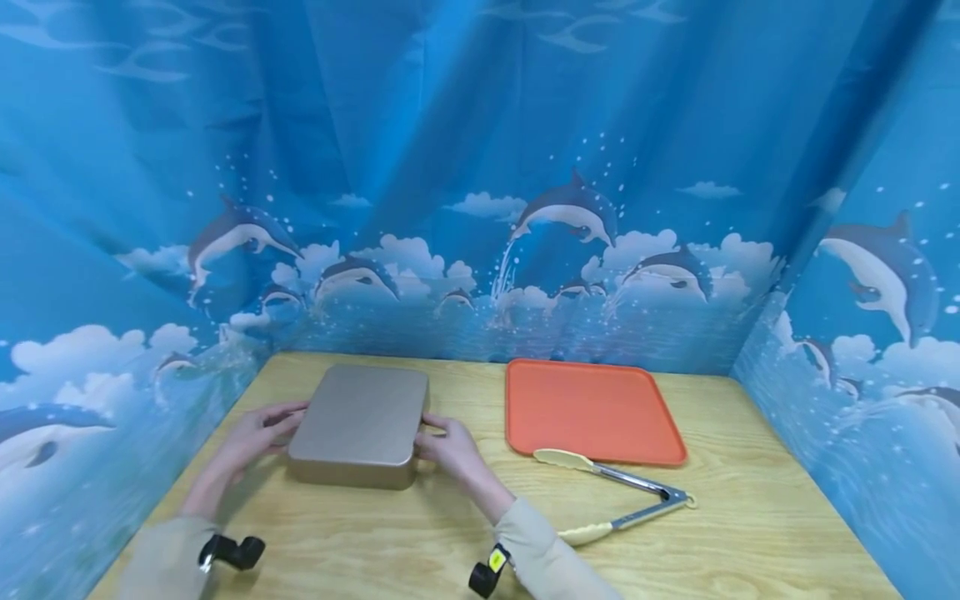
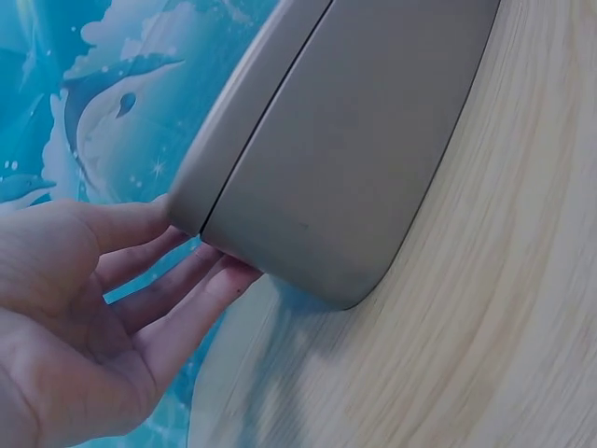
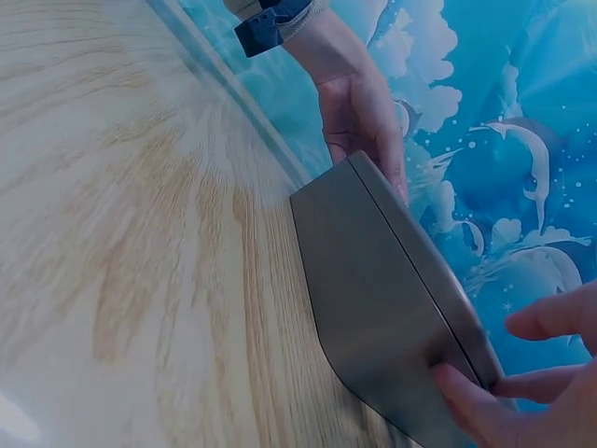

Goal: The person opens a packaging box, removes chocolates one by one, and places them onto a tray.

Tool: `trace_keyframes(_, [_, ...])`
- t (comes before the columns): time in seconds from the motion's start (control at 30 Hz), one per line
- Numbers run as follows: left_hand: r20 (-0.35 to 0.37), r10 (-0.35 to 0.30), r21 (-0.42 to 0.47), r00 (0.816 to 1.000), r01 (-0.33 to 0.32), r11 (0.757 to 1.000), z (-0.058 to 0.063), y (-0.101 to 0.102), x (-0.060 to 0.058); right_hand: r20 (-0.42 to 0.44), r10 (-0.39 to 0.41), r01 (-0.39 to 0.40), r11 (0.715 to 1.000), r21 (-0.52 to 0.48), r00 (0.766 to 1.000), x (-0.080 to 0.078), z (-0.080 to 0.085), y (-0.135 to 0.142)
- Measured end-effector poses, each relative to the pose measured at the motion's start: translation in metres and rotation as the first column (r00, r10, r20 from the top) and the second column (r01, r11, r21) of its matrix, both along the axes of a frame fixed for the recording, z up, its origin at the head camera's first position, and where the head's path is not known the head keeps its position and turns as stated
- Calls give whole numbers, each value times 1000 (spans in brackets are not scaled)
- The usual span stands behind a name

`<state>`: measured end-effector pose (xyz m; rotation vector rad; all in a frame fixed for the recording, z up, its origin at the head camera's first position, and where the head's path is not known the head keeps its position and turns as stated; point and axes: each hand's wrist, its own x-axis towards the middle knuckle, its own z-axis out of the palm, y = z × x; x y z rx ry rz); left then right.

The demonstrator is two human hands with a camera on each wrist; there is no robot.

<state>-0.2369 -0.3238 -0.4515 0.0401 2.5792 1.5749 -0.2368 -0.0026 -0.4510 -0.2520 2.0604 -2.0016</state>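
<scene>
A grey-brown box (image 1: 363, 417) with rounded corners sits on the left part of the table. Its lid (image 2: 241, 121) lies flat on the body, with a thin dark seam running around between them. My left hand (image 1: 255, 437) is at the box's left side; in the left wrist view its thumb is right at the lid's corner and the other fingers reach, fairly straight, to the side beneath. On the opposite side, my right hand (image 1: 453, 454) touches the wall near the seam with its fingertips (image 3: 457, 378), while one digit stands off the lid.
To the right lies an orange-red tray (image 1: 592, 412). Spread tongs (image 1: 637, 481) with cream tips lie in front of it, one tip close to the tray's near edge. A blue curtain printed with dolphins (image 1: 480, 250) encloses the wooden table (image 1: 750, 500) at the back and sides.
</scene>
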Motion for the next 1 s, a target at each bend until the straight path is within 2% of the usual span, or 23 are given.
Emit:
trace_keyframes(0.23, [-5, -9, 17, 1000, 9, 1000, 0, 15, -2, -4, -36, 36, 999, 25, 999, 0, -2, 15])
trace_keyframes(0.67, [1, -42, 91, 999, 41, 995, -5, 48, -5, -29, -35, 37, 997, 68, 999, 5, -2, 52])
trace_keyframes(1.0, [-10, -59, 102, 998, 60, 993, -7, 73, -7, -31, -34, 36, 995, 88, 999, 10, -2, 77])
